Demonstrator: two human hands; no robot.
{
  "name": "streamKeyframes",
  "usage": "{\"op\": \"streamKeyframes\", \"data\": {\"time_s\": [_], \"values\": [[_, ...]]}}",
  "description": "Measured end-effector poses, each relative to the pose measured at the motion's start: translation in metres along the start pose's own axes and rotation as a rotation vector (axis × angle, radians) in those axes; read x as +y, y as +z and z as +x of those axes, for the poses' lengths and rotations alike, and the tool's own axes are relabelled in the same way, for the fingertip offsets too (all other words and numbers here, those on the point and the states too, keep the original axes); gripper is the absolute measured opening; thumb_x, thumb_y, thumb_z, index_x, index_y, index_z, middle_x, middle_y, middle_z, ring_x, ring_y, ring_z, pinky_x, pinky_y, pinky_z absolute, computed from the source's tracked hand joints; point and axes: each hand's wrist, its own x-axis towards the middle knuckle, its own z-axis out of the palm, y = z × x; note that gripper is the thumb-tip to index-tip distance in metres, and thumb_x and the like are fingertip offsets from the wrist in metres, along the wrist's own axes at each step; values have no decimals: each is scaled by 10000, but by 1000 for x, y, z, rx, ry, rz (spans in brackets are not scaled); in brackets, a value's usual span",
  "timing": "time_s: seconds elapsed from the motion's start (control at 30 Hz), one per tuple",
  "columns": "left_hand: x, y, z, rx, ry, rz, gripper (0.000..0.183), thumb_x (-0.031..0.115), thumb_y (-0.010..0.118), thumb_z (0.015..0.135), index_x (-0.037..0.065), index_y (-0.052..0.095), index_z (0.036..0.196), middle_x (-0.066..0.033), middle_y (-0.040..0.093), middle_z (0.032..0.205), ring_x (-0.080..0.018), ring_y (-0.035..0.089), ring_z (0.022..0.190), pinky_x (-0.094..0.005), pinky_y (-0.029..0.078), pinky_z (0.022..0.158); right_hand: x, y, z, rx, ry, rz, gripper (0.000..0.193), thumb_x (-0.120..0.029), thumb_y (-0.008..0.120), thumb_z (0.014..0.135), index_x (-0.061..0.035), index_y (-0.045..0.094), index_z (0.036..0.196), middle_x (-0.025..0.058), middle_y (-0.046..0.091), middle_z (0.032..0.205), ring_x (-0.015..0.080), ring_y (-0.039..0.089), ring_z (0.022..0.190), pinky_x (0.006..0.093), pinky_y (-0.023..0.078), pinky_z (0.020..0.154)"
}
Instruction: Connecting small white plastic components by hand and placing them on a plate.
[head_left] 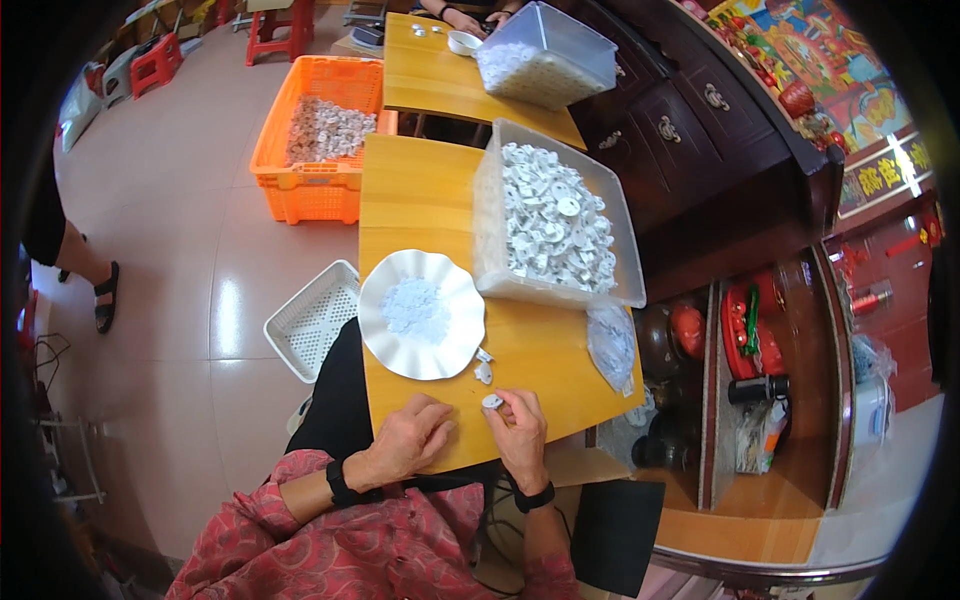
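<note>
My right hand (520, 435) pinches a small white round plastic part (492, 401) between thumb and fingers, just above the table's near edge. To its left, my left hand (410, 440) rests low over the wooden table (420, 205) with fingers curled together; what they hold, if anything, is hidden. Beyond my hands lie a couple of loose white plastic parts (484, 372). A white wavy-rimmed plate (462, 325) with a heap of tiny pale bluish pieces (415, 308) stands beside them. Farther off, a translucent bin (487, 235) is filled with white plastic parts (560, 220).
A clear plastic bag (610, 345) lies at the table's right edge. On the floor to the left are a white basket (290, 325) and an orange crate (310, 190) of small parts. Another person's hands (463, 20) work at the far table near a second bin (570, 50).
</note>
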Motion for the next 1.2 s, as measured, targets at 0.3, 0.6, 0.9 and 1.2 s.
{"op": "streamKeyframes", "data": {"time_s": [0.3,0.6,0.9,1.2], "values": [[-1,-18,5,-196,-476,-777,329,168,608,963,-47,584,1210,-127,698,969,-151,689,803,-262,552,666,-82,1,14,-430,148,381,350,13,644,857,30,568,1199,162,690,1060,196,707,888,294,570,761],[-9,-35,0,-135,-571,-796,369,109,576,977,-68,496,1291,-86,680,920,-118,680,780,-251,581,689,-71,22,66,-248,-375,-335,464,28,570,749,-2,576,1212,122,594,1184,293,566,1054,404,451,866],[-7,-36,3,-114,-595,-777,358,106,583,970,-55,505,1281,-95,685,885,-122,688,747,-239,573,671,-59,30,60,-232,-388,-463,386,-12,580,791,-43,617,1173,118,554,1254,320,505,1141,438,388,936],[-10,-30,4,-152,-613,-790,263,116,594,969,-39,597,1181,-89,703,835,-121,690,722,-231,567,671,-38,29,44,48,-287,-132,116,-3,672,834,-19,680,948,74,651,1010,229,619,891,343,492,751]]}}
